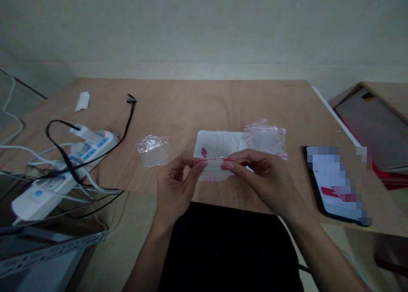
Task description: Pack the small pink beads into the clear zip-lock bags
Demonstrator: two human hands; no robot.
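Note:
A thin red string (214,159) is stretched between my two hands, just above the table's front part. My left hand (178,181) pinches one end between thumb and forefinger. The other end sits in a pinch of my right hand (263,173). Beneath the string lies a white tissue-like sheet (219,139), with a small cluster of dark pink pieces (204,151) on its left side. Several clear zip bags (267,139) overlap the sheet's right side. One more clear bag (153,151) lies to the left of my left hand.
A white power strip (95,149) with tangled cables hangs over the table's left edge. A phone (331,190) lies at the right. A scrap of white paper (83,101) is at the back left of the wooden table (181,100).

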